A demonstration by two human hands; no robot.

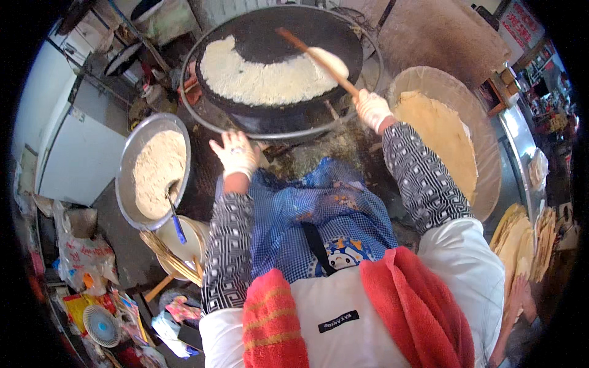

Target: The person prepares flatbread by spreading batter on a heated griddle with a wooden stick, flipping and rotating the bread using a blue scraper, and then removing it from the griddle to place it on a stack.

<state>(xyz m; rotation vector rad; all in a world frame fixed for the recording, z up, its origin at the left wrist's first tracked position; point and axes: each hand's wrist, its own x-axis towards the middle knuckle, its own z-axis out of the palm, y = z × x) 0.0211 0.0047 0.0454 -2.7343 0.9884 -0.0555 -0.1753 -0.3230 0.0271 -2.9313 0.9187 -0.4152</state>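
R hand [373, 110], pale-gloved, fingers wrapped round near end of a long, thin, brown wooden stick [307, 53], angled over creamy-white batter [257, 83] lying in a crescent on a round black griddle [261, 40]. L hand [237, 153], also gloved, fingers spread, nr griddle's grey metal ring [282, 137]; can't tell if touching.

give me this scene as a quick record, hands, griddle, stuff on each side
left hand: gloved, empty, fingers spread by the griddle's near rim; contact unclear
right hand: gloved, gripping a wooden stick
griddle: round, black
batter: pale curved band on the griddle, thicker lump by the stick
left side: metal bowl of pale dough, blue-handled ladle in it
right side: flatbread in a plastic-lined basket
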